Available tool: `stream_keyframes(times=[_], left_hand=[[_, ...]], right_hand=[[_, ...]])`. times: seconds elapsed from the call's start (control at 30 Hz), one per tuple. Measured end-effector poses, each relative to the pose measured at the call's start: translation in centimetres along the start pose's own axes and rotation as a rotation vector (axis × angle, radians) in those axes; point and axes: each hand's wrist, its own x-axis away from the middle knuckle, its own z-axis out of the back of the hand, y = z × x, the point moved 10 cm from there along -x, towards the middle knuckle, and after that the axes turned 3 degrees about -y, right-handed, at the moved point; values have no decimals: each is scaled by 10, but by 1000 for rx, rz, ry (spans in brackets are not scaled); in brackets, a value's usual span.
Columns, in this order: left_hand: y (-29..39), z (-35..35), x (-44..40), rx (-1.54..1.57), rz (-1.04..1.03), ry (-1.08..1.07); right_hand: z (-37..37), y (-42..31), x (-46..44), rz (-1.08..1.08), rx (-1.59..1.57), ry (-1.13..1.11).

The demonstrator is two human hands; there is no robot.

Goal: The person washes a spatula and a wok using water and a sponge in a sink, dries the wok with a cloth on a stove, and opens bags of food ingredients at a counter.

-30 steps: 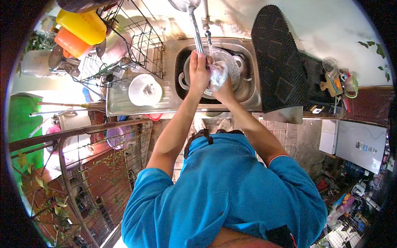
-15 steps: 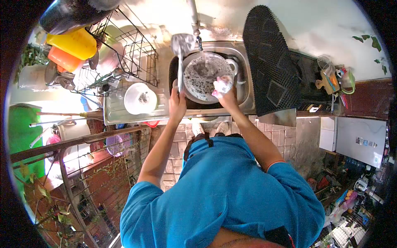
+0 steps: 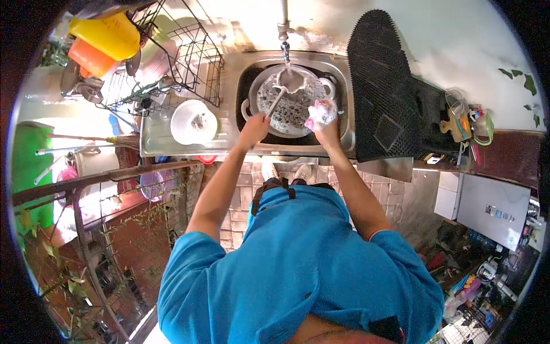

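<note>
My left hand (image 3: 254, 131) is closed on the handle of a long-handled spatula (image 3: 277, 104). Its broad head lies under the running tap (image 3: 285, 50), over a large two-handled pot (image 3: 261, 92). Grey, foamy water with dark specks fills the pot, which sits in the steel sink (image 3: 344, 74). At the pot's right rim, my right hand (image 3: 329, 135) grips a pink-and-white scrubbing cloth (image 3: 322, 113) covered in suds. Foam hides much of the cloth's shape. Left of the sink basin, a white bowl (image 3: 182, 121) with some dark, foamy residue stands on the drainboard (image 3: 154, 135).
A black wire dish rack (image 3: 197, 63) with yellow and orange containers (image 3: 106, 37) stands at the left. Right of the sink leans a black studded mat (image 3: 381, 86). Farther right are utensils in a holder (image 3: 458, 117). A metal railing (image 3: 109, 175) runs at lower left.
The spatula's head has swung from upright left of the tap to over the pot, under the stream. My left hand has moved slightly right with it. The right hand still grips the cloth.
</note>
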Motion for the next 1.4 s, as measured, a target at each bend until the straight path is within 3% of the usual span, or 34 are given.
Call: stream_keyframes(times=[0.03,0.1,0.17,0.43,0.57,0.63,0.8,0.87,0.9,1.0,1.07,1.13,1.17,1.27,1.3,1.4], left_hand=[[21,7,-10,-255,-190,19],[45,7,-8,-514,-377,37],[73,34,-4,-459,-177,21],[107,63,13,-713,-191,153],[105,65,21,-774,-174,156],[107,65,29,-758,-153,153],[90,62,46,-642,-72,139],[85,68,54,-608,-68,189],[79,69,57,-566,-41,183],[64,68,71,-506,42,163],[51,57,78,-448,55,144],[55,53,87,-397,103,80],[53,50,92,-410,66,98],[46,41,96,-384,0,180],[53,48,102,-318,41,146],[30,38,95,-226,118,115]], right_hand=[[1,-2,0,6,-33,9],[1,-9,3,-17,-44,27],[-1,-16,2,-15,-27,46],[-2,-35,0,90,6,63],[-7,-43,8,31,12,107],[-10,-49,0,147,33,35],[-29,-40,-9,135,-83,-81],[-22,-34,-14,76,-10,5],[-17,-40,-14,121,195,70],[-18,-26,-24,99,250,39],[-69,-62,-17,166,182,-36],[-118,-69,-16,50,167,-123],[-148,-49,-24,65,128,-296],[-242,-25,-24,87,357,-521],[-274,-56,-13,261,642,-524],[-351,-10,-14,377,728,-713]])
